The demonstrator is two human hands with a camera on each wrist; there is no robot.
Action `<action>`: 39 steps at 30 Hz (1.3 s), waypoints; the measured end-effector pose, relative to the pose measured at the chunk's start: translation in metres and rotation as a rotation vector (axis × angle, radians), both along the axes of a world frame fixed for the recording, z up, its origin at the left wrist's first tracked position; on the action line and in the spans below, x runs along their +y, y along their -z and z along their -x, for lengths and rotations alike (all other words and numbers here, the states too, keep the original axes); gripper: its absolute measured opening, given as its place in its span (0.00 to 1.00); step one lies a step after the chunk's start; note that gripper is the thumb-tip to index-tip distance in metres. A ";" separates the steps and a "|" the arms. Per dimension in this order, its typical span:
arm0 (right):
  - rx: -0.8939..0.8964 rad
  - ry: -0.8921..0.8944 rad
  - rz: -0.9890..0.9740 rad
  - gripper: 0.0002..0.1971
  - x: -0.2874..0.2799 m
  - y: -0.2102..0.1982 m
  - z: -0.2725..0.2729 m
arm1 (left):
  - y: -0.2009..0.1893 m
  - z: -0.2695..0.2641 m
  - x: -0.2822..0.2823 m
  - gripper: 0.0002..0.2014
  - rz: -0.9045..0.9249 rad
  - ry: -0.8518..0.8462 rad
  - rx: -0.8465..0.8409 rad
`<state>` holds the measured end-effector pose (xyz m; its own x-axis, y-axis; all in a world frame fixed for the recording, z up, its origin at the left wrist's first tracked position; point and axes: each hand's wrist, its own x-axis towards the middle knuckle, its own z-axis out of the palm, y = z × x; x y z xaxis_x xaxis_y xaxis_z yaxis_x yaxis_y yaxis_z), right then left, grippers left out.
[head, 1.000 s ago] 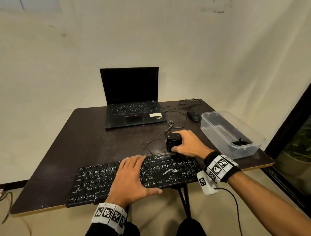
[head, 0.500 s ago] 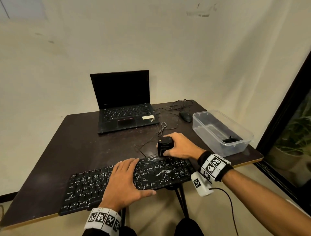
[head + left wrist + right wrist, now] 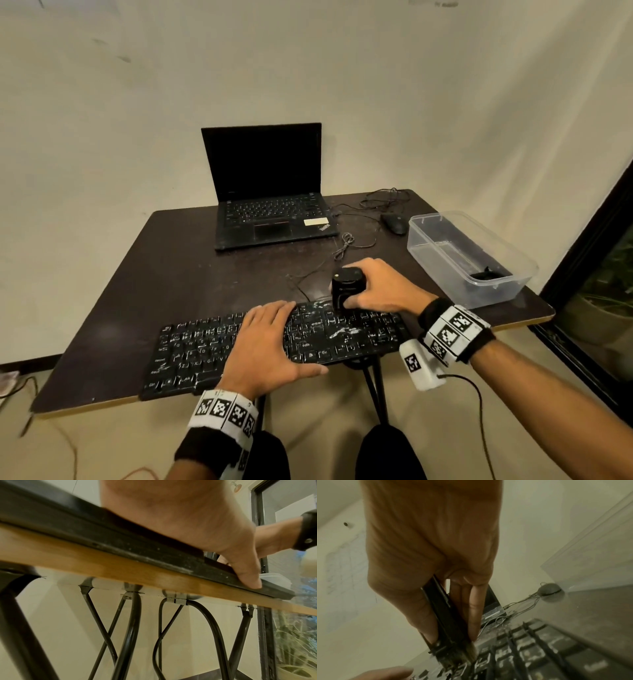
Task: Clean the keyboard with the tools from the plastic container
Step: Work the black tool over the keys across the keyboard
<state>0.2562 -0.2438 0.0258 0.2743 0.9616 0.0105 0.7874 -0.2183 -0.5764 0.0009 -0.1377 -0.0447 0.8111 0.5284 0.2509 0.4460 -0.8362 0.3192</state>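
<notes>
A black keyboard speckled with white dust lies along the table's near edge. My left hand lies flat on its middle, fingers straight, thumb on the front edge. My right hand grips a black cylindrical cleaning brush upright at the keyboard's far edge, right of centre. In the right wrist view the brush stands between thumb and fingers, its bristles down on the dusty keys. The clear plastic container sits at the table's right with a small dark item inside.
An open black laptop stands at the back of the dark table. A black mouse and its tangled cable lie between laptop and container. A dark window frame rises at the right. Metal table legs show underneath.
Both hands keep their places on the keyboard and the brush. The head camera has swung, so the scene sits differently in the frame.
</notes>
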 end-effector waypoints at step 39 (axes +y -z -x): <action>-0.024 -0.036 -0.009 0.15 0.033 -0.004 0.027 | 0.003 -0.002 0.001 0.68 -0.013 -0.005 -0.006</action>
<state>0.2292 -0.2108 0.0299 0.2391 0.9707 0.0255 0.8082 -0.1844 -0.5592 0.0025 -0.1363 -0.0479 0.8068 0.5291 0.2630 0.4483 -0.8381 0.3107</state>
